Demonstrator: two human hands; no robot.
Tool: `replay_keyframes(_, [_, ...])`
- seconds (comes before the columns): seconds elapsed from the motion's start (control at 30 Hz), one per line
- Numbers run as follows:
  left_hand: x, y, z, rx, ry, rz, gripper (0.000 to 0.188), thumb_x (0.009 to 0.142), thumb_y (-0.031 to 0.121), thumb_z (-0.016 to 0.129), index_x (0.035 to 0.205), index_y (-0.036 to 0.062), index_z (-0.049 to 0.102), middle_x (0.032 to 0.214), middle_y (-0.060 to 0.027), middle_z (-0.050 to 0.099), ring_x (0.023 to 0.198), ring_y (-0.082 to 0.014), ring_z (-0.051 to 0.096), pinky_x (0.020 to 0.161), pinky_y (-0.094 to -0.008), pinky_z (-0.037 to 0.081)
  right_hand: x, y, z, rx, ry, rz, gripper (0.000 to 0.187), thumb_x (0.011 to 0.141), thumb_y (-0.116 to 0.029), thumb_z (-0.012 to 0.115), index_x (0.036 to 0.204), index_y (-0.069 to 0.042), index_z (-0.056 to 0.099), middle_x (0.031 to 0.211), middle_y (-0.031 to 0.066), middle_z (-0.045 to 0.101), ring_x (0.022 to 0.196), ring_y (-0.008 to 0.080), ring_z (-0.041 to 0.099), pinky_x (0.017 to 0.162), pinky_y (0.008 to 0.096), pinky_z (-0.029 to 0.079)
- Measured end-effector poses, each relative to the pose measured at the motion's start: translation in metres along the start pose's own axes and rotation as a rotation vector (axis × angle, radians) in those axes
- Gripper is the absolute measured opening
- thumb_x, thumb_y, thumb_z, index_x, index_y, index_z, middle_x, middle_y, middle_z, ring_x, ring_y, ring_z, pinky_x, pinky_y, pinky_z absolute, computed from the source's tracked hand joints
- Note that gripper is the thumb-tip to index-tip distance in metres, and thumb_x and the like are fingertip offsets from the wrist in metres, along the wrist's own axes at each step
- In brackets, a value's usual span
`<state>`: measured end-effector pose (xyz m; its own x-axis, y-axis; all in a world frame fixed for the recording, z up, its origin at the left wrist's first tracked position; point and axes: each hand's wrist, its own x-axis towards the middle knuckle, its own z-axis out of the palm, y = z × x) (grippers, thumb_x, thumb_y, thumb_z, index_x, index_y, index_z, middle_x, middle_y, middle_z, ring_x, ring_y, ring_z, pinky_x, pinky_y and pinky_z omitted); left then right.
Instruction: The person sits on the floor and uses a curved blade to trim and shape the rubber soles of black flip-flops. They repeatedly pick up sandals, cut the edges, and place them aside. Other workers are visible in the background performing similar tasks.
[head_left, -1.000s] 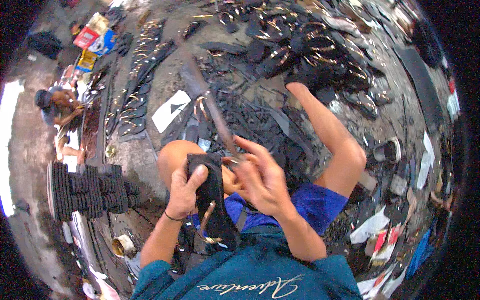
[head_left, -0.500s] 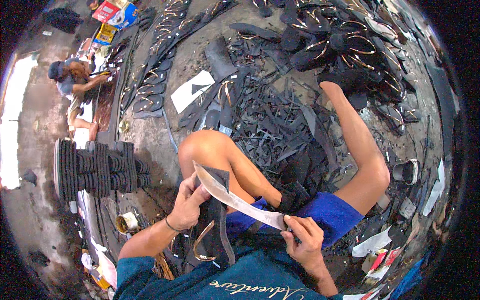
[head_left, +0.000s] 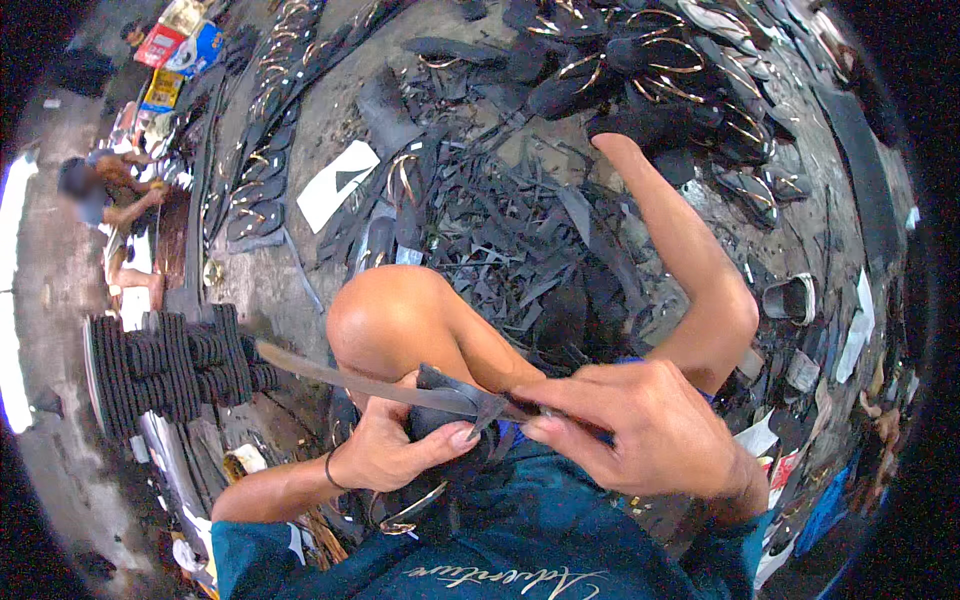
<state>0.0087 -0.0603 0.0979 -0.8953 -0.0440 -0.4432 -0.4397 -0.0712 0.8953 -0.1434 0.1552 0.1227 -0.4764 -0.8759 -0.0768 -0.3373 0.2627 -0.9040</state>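
Observation:
My left hand point(head_left: 395, 445) is closed around a black rubber sandal point(head_left: 440, 425), its thumb pressing near the edge. In my right hand point(head_left: 650, 425) is a knife point(head_left: 345, 375) with a long, curved, worn blade. The blade lies across the sole's end and its tip points left, past my left fingers. A small dark flap of rubber point(head_left: 487, 412) stands up at the blade, beside my left thumb. Most of the handle is hidden in my right fingers. Gold-edged straps point(head_left: 405, 522) show below my left hand, against my shirt.
Black rubber offcuts point(head_left: 500, 245) are heaped on the floor beyond my legs. Sandals with gold straps point(head_left: 650, 75) are piled at far right, with rows of more point(head_left: 262, 180) at far left. Stacked black soles point(head_left: 170, 365) stand left. Another person point(head_left: 115, 195) sits at far left.
My right hand has risen and moved left with the knife. The blade has slid further left across the sole, and a rubber flap now shows beside it. The view has shifted slightly.

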Motion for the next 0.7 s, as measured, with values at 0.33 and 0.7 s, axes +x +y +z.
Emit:
replay_keyframes(0.33, [0.028, 0.1, -0.019, 0.751, -0.226, 0.252, 0.041, 0.08, 0.032, 0.084, 0.105, 0.0042, 0.068, 0.102, -0.0066, 0.07, 0.1, -0.0167, 0.064, 0.088, -0.0317, 0.049, -0.002, 0.03, 0.01, 0.471, 0.105, -0.063, 0.042, 0.095, -0.011, 0.062, 0.137, -0.009, 0.057, 0.09, 0.0067, 0.072, 0.077, 0.0097, 0.063, 0.068, 0.0282, 0.051])
replay_keyframes(0.7, [0.074, -0.029, 0.076, -1.012, 0.495, 0.161, 0.039, 0.099, 0.05, 0.051, 0.114, 0.0157, 0.062, 0.104, -0.0027, 0.067, 0.09, -0.0177, 0.067, 0.077, -0.0356, 0.058, -0.034, 0.041, 0.068, 0.199, 0.505, 0.034, 0.052, 0.088, -0.006, 0.068, 0.138, -0.006, 0.055, 0.084, 0.0089, 0.06, 0.065, 0.0194, 0.057, 0.062, 0.0315, 0.05])
